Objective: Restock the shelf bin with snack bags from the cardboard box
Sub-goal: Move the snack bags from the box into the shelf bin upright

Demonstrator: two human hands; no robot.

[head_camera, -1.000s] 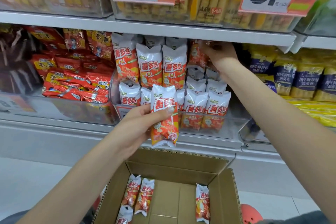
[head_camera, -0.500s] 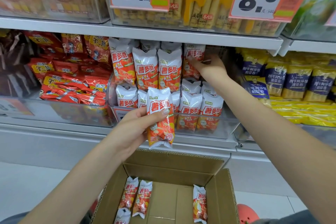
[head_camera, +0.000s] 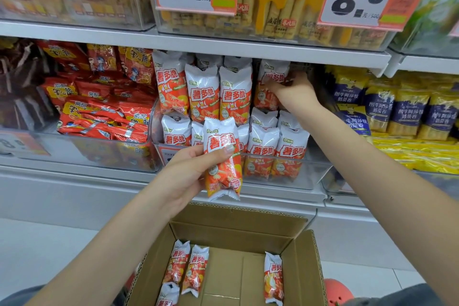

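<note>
Right hand (head_camera: 295, 92) is up in the back row of the clear shelf bin (head_camera: 285, 181), fingers curled onto the top edge of an upright snack bag (head_camera: 269, 87) at the row's right end. Left hand (head_camera: 191, 171) waits in front of the bin, thumb and fingers wrapped round a second bag (head_camera: 222, 156), held upright above the cardboard box (head_camera: 305, 263), where four bags are left on the bottom.

The risk: that back-row bag stands at the end with a gap on its right. Let go too soon and it may well tip sideways, or nudge a neighbour over the front row. The waiting bag sits over the open box, so a slip there should only drop it back in.

Against half a second ago, the right hand's fingers have slid down onto the bag's upper edge and the bag stands straighter; the left hand has barely moved.
</note>
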